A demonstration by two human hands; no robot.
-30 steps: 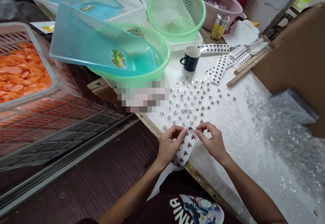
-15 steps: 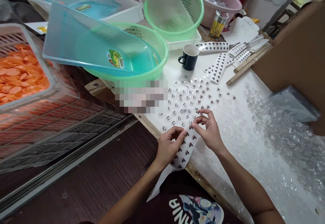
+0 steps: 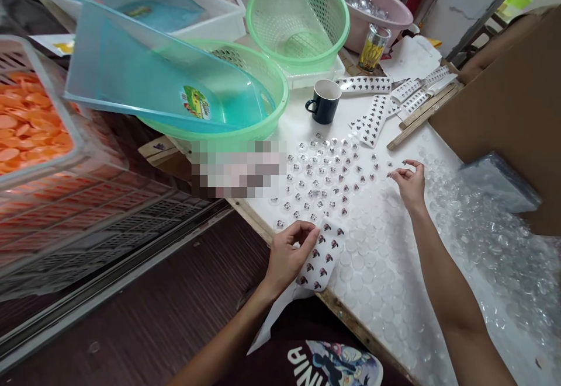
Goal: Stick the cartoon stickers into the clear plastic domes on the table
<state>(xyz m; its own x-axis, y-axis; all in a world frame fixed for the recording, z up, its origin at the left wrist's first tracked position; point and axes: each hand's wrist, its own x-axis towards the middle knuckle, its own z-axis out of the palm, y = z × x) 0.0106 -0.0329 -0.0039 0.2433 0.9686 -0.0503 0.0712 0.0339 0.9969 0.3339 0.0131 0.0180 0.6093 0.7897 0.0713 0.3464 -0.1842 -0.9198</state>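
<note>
White tabletop [image 3: 294, 122] with a worn wooden near edge, and below it the dark front of a printed shirt [image 3: 335, 362]. Just above the edge, left hand [image 3: 287, 254] pinched on a sticker sheet [image 3: 323, 256], thumb and forefinger clamped at its upper left side. Clear discs [image 3: 367, 272] in loose rows to the right of the sheet. Beyond the sheet, stickered discs [image 3: 322, 170] spread in a broad patch. Right of that patch, right hand [image 3: 411, 188], thumb and forefinger together on a small sticker [image 3: 390, 174], other fingers curved above. Over on the left, a pale crate [image 3: 78, 146] of orange pieces [image 3: 30, 123]. Far over on the right, heaped clear plastic pieces [image 3: 491, 251], with a cardboard box [image 3: 491, 105] behind. Farther out, a dark mug [image 3: 326, 107], with sticker strips [image 3: 376, 120] to its right. Left of the mug, a green basket [image 3: 283, 105] with a blue tray [image 3: 149, 76] tilted in it. Farthest back, a pink basin [image 3: 398, 19] behind a drinking glass [image 3: 373, 53].
</note>
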